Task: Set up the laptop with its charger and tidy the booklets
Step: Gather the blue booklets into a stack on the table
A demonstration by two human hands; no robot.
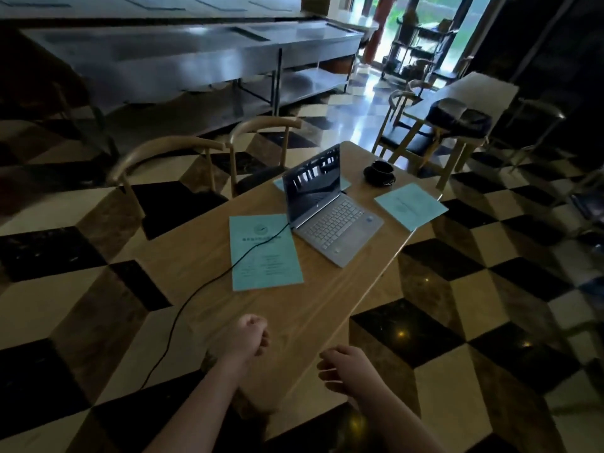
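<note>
I see a long wooden surface [294, 308] running away from me over a checkered floor [474, 289]. An open silver laptop [327, 210] sits near the middle of it, screen dark. A black cable [209, 282] runs from the laptop's left side, crosses a pale blue booklet [264, 253] lying flat just left of the laptop, then drops off the left edge toward the floor. A second blue booklet [410, 206] lies to the right of the laptop, close to the right edge. A third blue booklet [343, 184] peeks out behind the screen. Toward the far end stands a black cup on a saucer [379, 171].
</note>
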